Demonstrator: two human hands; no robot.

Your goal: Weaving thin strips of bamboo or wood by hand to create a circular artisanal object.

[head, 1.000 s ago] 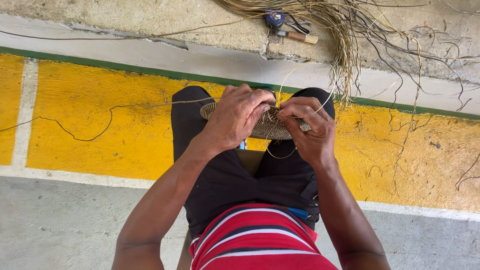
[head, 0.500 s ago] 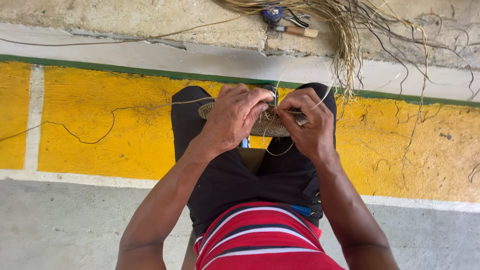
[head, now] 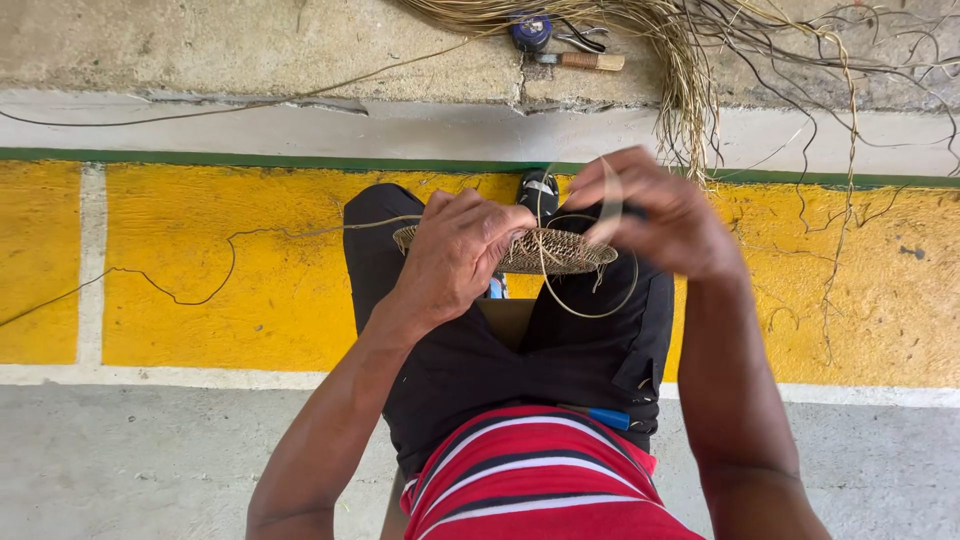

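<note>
A small round woven disc of tan fibre [head: 556,250] rests over my knees, on my black shorts. My left hand [head: 458,252] grips its near-left edge, fingers curled over the rim. Raised above the disc's right side, my right hand [head: 655,212] pinches a thin pale strand [head: 590,300] that loops down below the disc and back up. A long loose fibre [head: 200,290] trails from the disc to the left across the yellow floor.
A bundle of dry fibres [head: 690,70] hangs over the concrete ledge [head: 250,50] ahead. On the ledge lie a blue tape roll [head: 531,30], pliers [head: 585,38] and a wooden-handled tool [head: 580,61]. The floor is painted yellow [head: 200,230] with white lines.
My right hand has lifted off the disc and pulled up and to the right, drawing the strand into a loop. My left hand keeps its hold on the disc.
</note>
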